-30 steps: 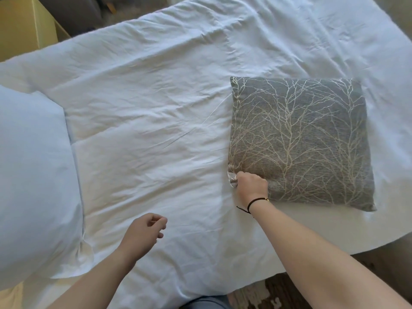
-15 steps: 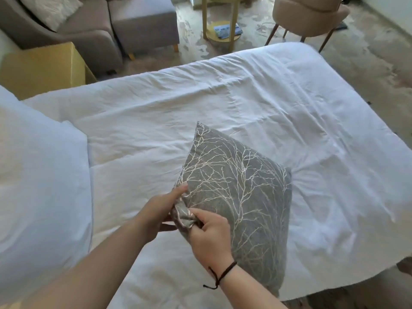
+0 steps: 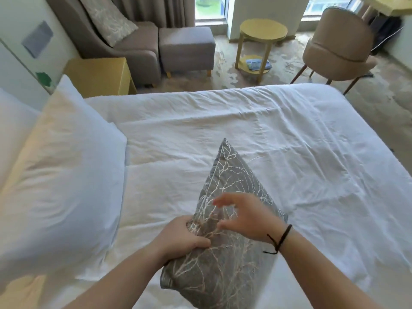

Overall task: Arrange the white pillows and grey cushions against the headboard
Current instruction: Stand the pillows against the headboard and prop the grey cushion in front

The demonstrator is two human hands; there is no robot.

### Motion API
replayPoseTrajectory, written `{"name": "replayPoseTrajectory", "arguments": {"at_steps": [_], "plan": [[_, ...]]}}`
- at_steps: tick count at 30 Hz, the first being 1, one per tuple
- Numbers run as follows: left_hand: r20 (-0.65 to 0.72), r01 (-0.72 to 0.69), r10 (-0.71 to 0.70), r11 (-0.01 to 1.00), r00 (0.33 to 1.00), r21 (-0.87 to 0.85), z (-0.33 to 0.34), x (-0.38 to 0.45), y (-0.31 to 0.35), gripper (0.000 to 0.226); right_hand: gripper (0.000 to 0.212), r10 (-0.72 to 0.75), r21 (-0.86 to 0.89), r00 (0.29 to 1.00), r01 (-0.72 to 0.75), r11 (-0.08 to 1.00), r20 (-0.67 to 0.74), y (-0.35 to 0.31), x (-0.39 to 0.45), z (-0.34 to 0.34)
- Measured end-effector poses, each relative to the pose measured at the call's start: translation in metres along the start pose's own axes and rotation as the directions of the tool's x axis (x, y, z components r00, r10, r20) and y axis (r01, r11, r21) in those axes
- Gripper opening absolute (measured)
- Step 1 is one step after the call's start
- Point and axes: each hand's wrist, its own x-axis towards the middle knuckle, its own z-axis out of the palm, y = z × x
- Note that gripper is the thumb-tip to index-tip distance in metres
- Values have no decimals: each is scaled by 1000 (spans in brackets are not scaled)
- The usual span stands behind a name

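A grey cushion [image 3: 225, 259] with a pale branch pattern is lifted off the white bed [image 3: 278, 157], standing on edge with one corner pointing away from me. My left hand [image 3: 182, 238] grips its left edge. My right hand [image 3: 245, 217] hovers over the cushion's face, fingers spread and blurred, holding nothing. A large white pillow [image 3: 60, 181] leans at the left of the bed, toward the headboard side. Another grey patterned cushion [image 3: 107, 18] rests on the grey armchair at the back.
Beyond the bed stand a yellow bedside cabinet [image 3: 100, 74], a grey armchair [image 3: 133, 47] with a footstool [image 3: 187, 47], a round yellow side table [image 3: 263, 41] and a beige chair [image 3: 338, 45]. The bed's foot edge is at the right.
The cushion went from lying flat on the bed to being lifted on edge. My left hand took its edge and my right hand let go and opened. The view tilted upward.
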Motion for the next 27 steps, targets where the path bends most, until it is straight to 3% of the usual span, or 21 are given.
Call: {"name": "replayPoseTrajectory", "arguments": {"at_steps": [2, 4, 6, 8, 12, 17, 21, 27], "plan": [[12, -23, 23, 999, 1000, 31, 7, -4, 0, 42, 88, -83, -432, 990, 125, 893, 116, 8, 27, -24], [3, -33, 33, 998, 999, 61, 11, -8, 2, 44, 113, -83, -715, 944, 297, 633, 319, 9, 56, -36], [-16, -47, 49, 994, 999, 99, 12, -9, 4, 42, 117, -68, -796, 894, 426, 431, 442, 10, 82, -37], [-41, -49, 54, 990, 998, 132, 14, -10, 3, 39, 107, -36, -790, 853, 497, 361, 520, 13, 101, -34], [-134, -11, 29, 991, 990, 135, 20, -12, -5, 42, 84, -47, -725, 803, 559, 403, 594, 23, 120, -23], [-189, 131, -108, 984, 976, 119, 21, -14, -28, 37, 43, -221, -713, 834, 548, 437, 506, 46, 121, 6], [-167, 223, -197, 962, 966, 158, 11, -17, -48, 41, 14, -230, -681, 873, 481, 551, 430, 44, 117, 13], [-224, 60, -14, 978, 974, 201, -22, -42, -45, 24, 15, -177, -700, 944, 325, 637, 278, 6, 123, -14]]}}
